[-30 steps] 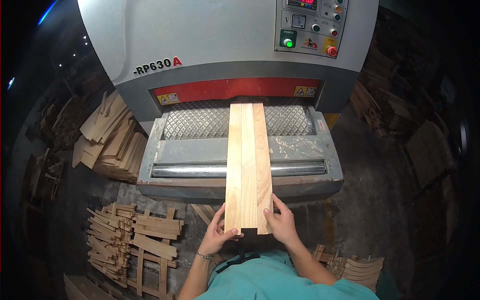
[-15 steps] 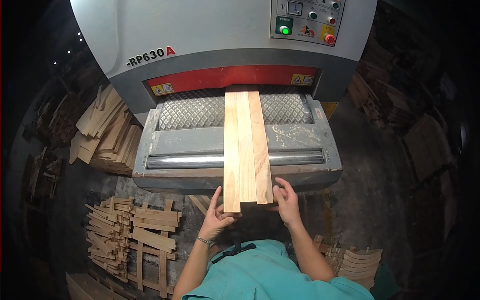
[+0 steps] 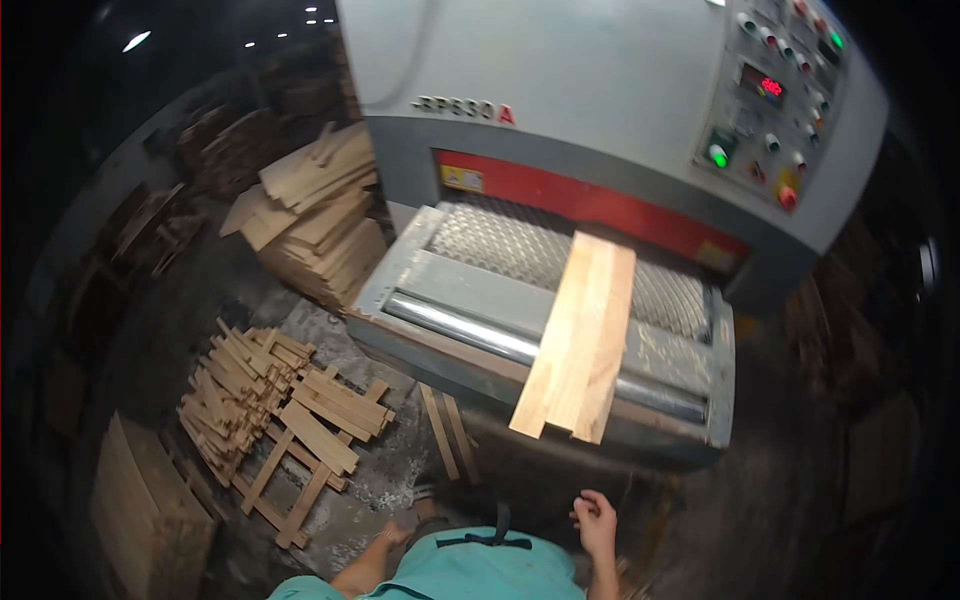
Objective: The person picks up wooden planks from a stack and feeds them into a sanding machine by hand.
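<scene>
Three pale wooden boards (image 3: 580, 330) lie side by side on the infeed table (image 3: 480, 285) of a grey machine, their near ends jutting past its front edge. Their far ends meet the opening under the red guard (image 3: 590, 208). My right hand (image 3: 594, 510) is below and apart from the boards, fingers loosely curled with nothing in them. Low beside my body is my left hand (image 3: 398, 532), away from the boards; its fingers are too blurred to read.
A metal roller (image 3: 465, 328) crosses the table front. The control panel (image 3: 770, 100) is at upper right. Stacked wood panels (image 3: 320, 230) stand left of the machine. Wooden strips (image 3: 245, 385) are piled on the floor, and two loose strips (image 3: 450, 430) lie near the table.
Both hands have come away from the boards' near ends and dropped toward my body. My view has turned left and tilted, so the machine sits further right.
</scene>
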Demonstrator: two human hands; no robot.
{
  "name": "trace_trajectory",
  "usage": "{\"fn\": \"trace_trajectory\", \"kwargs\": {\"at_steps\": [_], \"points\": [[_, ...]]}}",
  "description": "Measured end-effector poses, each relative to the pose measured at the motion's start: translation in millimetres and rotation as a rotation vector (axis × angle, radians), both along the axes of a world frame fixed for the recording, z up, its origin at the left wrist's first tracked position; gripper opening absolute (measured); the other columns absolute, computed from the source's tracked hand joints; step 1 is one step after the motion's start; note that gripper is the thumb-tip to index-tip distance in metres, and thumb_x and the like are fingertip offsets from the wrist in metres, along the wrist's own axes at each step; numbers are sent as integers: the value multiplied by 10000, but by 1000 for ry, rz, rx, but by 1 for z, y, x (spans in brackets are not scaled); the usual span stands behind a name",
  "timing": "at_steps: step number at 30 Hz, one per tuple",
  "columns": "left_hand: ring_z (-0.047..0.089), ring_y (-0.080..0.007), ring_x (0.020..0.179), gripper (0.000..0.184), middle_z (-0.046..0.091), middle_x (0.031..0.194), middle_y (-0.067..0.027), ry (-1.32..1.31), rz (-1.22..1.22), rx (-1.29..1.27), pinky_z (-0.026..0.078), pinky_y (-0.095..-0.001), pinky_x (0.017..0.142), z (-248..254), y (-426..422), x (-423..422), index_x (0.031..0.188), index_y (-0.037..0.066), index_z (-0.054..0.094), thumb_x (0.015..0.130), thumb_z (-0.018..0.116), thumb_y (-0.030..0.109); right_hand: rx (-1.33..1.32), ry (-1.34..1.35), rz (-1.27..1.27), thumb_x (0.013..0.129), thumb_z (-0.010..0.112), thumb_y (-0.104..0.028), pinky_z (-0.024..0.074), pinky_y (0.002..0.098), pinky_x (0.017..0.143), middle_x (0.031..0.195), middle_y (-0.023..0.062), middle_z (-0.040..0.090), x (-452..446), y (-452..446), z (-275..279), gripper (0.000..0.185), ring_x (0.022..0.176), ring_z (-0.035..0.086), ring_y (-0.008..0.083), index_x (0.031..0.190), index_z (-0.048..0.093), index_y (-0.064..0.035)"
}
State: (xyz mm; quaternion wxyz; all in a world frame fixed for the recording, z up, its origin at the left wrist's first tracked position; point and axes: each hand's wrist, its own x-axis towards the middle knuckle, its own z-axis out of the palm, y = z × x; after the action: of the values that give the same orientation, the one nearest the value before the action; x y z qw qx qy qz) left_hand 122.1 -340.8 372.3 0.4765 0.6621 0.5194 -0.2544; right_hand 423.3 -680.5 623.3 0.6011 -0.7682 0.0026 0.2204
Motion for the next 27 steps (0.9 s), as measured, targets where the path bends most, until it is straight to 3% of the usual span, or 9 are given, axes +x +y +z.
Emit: {"fn": "trace_trajectory", "kwargs": {"at_steps": [2, 5, 8, 13, 19, 22, 24, 25, 27], "points": [[681, -218, 891, 481, 705, 962, -165, 242, -43, -60, 537, -379, 714, 5, -3, -21, 1029, 11, 702, 773, 728, 418, -27, -8, 14, 888, 669, -193, 504, 242, 554, 824, 46, 662, 7, -2, -6, 315, 707, 666, 127, 1133, 599, -9], [676, -180, 848, 474, 699, 945, -143, 6, 218, -42, 542, -365, 670, 35, -25, -30, 1072, 48, 687, 776, 731, 415, -142, 44, 82, 873, 684, -206, 507, 250, 551, 813, 60, 672, 19, -10, -47, 330, 688, 668, 134, 1124, 611, -4], [673, -233, 926, 520, 690, 1042, -143, -101, 348, -103, 540, -379, 770, 44, -42, -24, 1141, 81, 664, 769, 728, 439, -271, 11, 152, 842, 714, -211, 532, 278, 571, 803, 76, 675, 20, -17, -85, 319, 653, 665, 145, 1056, 645, 15], [627, -296, 1073, 500, 671, 1132, -153, -68, 122, 142, 470, -387, 950, 58, -68, -21, 1142, 110, 670, 765, 722, 434, -276, 214, 238, 831, 730, -198, 547, 282, 581, 764, 82, 669, 9, -29, -161, 276, 618, 651, 140, 989, 661, 18], [667, -215, 912, 489, 704, 1016, -102, -67, 287, -13, 511, -346, 815, 49, -75, -54, 1176, 113, 651, 800, 708, 420, -763, 182, 427, 699, 789, -352, 522, 375, 859, 922, 150, 719, -16, -101, -291, 319, 923, 685, 259, 850, 743, -74], [668, -170, 797, 436, 712, 961, -56, -34, 256, -50, 541, -336, 677, 65, -90, -66, 1194, 119, 641, 845, 696, 374, -665, 299, 502, 810, 720, -387, 468, 446, 914, 1174, 167, 639, -25, -110, -250, 474, 1049, 604, 325, 1115, 669, -28], [664, -176, 839, 449, 707, 989, -69, -44, 194, -76, 535, -331, 720, 48, -97, -82, 1204, 121, 640, 848, 691, 389, -696, 229, 491, 836, 691, -343, 487, 408, 882, 1138, 193, 655, -29, -111, -242, 433, 1022, 624, 301, 1132, 653, -29], [655, -180, 868, 444, 701, 1012, -81, -77, 34, -42, 522, -330, 755, 28, -90, -89, 1203, 122, 644, 851, 685, 391, -733, 217, 292, 716, 788, -314, 548, 370, 797, 908, 143, 718, -34, -107, -245, 298, 869, 697, 243, 868, 735, -63], [645, -185, 903, 438, 693, 1038, -93, -111, -188, 10, 509, -329, 795, 7, -75, -94, 1200, 123, 650, 854, 679, 391, -624, 424, 121, 767, 763, -216, 571, 350, 599, 812, 103, 714, -34, -96, -213, 252, 635, 691, 216, 928, 701, -31]]}}
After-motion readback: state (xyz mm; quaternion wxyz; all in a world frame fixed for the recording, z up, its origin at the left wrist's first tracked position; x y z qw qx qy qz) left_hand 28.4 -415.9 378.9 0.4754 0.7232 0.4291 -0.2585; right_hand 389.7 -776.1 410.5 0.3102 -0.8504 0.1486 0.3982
